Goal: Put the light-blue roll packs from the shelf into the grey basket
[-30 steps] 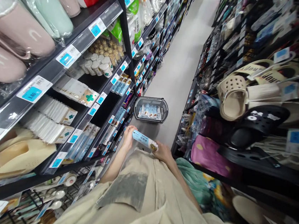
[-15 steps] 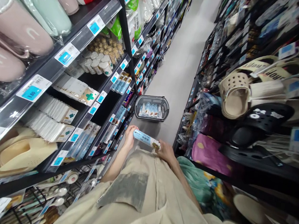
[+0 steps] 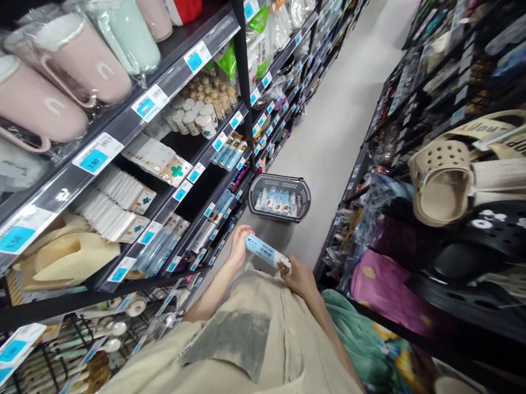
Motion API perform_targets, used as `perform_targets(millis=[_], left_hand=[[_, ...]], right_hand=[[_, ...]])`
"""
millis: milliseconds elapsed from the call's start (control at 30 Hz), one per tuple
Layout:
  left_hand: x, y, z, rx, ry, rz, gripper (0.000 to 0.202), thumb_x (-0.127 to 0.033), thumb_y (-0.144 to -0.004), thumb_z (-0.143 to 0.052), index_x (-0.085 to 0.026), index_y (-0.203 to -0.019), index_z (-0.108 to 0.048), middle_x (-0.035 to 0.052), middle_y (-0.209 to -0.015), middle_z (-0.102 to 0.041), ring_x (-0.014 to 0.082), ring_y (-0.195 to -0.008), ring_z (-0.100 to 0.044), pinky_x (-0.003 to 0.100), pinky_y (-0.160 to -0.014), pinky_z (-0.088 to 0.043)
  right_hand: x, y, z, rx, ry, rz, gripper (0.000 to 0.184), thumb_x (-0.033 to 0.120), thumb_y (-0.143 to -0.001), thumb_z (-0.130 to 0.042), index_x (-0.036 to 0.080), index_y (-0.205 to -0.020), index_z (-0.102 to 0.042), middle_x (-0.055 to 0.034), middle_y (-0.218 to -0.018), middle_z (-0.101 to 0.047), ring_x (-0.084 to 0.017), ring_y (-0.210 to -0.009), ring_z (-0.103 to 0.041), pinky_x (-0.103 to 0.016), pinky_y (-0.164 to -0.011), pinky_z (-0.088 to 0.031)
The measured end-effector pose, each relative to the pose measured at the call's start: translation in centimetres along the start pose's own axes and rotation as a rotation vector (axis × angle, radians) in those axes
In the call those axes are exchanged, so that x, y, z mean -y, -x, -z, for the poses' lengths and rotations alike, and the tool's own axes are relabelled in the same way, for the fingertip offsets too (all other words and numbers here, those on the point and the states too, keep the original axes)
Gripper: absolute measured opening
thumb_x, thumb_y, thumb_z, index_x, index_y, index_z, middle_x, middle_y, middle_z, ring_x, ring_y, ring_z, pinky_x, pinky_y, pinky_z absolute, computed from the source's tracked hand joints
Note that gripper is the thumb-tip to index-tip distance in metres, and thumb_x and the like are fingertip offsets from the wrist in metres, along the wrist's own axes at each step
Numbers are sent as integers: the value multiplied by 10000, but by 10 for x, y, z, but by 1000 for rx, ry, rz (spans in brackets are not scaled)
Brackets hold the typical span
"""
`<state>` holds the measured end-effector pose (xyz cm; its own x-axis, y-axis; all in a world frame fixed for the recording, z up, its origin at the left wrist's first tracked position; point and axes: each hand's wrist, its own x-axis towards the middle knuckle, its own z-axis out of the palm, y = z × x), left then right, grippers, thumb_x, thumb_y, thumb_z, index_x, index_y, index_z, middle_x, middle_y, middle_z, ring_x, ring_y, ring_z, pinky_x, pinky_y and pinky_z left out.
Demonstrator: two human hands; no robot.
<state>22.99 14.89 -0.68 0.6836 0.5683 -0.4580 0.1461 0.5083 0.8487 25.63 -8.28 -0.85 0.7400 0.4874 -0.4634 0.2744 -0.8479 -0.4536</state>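
Note:
A long light blue packet point(image 3: 266, 251), printed with dark lettering and a brown picture at one end, is held across the front of my body. My left hand point(image 3: 239, 246) closes on its left end, and my right hand point(image 3: 300, 277) grips the right end with the brown picture. Just beyond them a dark grey shopping basket point(image 3: 306, 203) stands on the aisle floor. Inside it lie several similar light blue packets point(image 3: 276, 199), side by side. More packets of this look point(image 3: 163, 250) fill a lower shelf on my left.
The left shelving carries pink mugs point(image 3: 77, 61), white boxes point(image 3: 121, 207), beige scoop-like items point(image 3: 68, 258) and price tags point(image 3: 98, 153). Along the right side are clogs point(image 3: 443, 184), a purple cloth item point(image 3: 380, 284) and a green one point(image 3: 352, 332). Grey floor point(image 3: 343, 105) runs between.
The view has swung a little, so shelves, basket and hands all appear farther right and slightly lower. Both hands keep hold of the packet, its angle almost the same.

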Motion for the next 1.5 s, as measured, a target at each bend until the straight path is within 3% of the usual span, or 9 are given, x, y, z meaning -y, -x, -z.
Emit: perform_targets(millis=[200, 400, 733, 867, 967, 1133, 1300, 1400, 1500], left_hand=[[-4, 4, 0, -10, 20, 19, 280, -319, -664, -782, -206, -872, -632, 7, -801, -682, 173, -772, -663, 286, -761, -489], [-8, 6, 0, 51, -14, 55, 279, -345, -678, -783, -204, -869, -636, 23, -841, -695, 194, -842, -685, 309, -818, -506], [16, 21, -3, 119, -148, 45, 283, -400, -750, -747, -216, -928, -627, 50, -965, -690, 229, -1023, -689, 363, -972, -506], [21, 33, -9, 175, -195, 75, 291, -416, -772, -755, -207, -955, -666, 64, -1027, -708, 223, -1010, -677, 330, -919, -509], [25, 43, -11, 247, -242, 143, 313, -423, -787, -782, -194, -986, -704, 78, -1090, -717, 221, -983, -663, 310, -857, -507], [31, 58, 4, 349, -389, 216, 478, -321, -680, -943, -203, -1093, -733, 79, -1136, -718, 238, -1050, -657, 336, -950, -507], [27, 56, 29, 434, -513, 236, 558, -237, -601, -992, -202, -1118, -785, 95, -1140, -741, 242, -1059, -683, 356, -959, -549], [17, 41, 38, 379, -487, 266, 558, -265, -604, -994, -191, -1118, -791, 116, -1143, -748, 261, -1053, -697, 387, -919, -591], [-1, 13, 46, 239, -411, 262, 569, -300, -597, -1004, -187, -1108, -781, 122, -1161, -743, 273, -1069, -705, 414, -922, -606]], right_hand=[[0, 1, -1, 5, 3, 16, 165, 218, -919, -638, 213, -1082, -660, -73, -978, -783, -229, -868, -706, -280, -663, -314], [-5, 5, 0, 31, 2, 38, 160, 241, -930, -631, 201, -1083, -654, -87, -995, -786, -233, -872, -699, -288, -669, -306], [-41, 17, 2, -18, -120, 73, 153, 282, -978, -633, 208, -1106, -672, -98, -1059, -772, -243, -886, -689, -279, -685, -342], [-56, 28, -4, -83, -144, 40, 184, 306, -990, -619, 205, -1125, -693, -113, -1113, -766, -247, -902, -696, -282, -704, -382], [-72, 36, -12, -157, -222, 36, 308, 260, -953, -640, 211, -1254, -680, -116, -1192, -764, -258, -965, -710, -285, -753, -440], [-98, 41, -29, -279, -418, -41, 583, 172, -835, -672, 180, -1414, -597, -122, -1180, -776, -270, -977, -733, -310, -826, -517], [-101, 33, -34, -301, -610, -86, 642, 222, -807, -672, 190, -1441, -581, -87, -1114, -794, -222, -823, -725, -321, -817, -563], [-98, 21, -31, -239, -699, -60, 616, 269, -843, -655, 192, -1450, -585, -101, -1165, -798, -199, -757, -719, -327, -794, -583], [-97, 5, -27, -193, -752, -56, 526, 342, -902, -622, 194, -1407, -618, -114, -1197, -798, -198, -734, -725, -349, -784, -598]])
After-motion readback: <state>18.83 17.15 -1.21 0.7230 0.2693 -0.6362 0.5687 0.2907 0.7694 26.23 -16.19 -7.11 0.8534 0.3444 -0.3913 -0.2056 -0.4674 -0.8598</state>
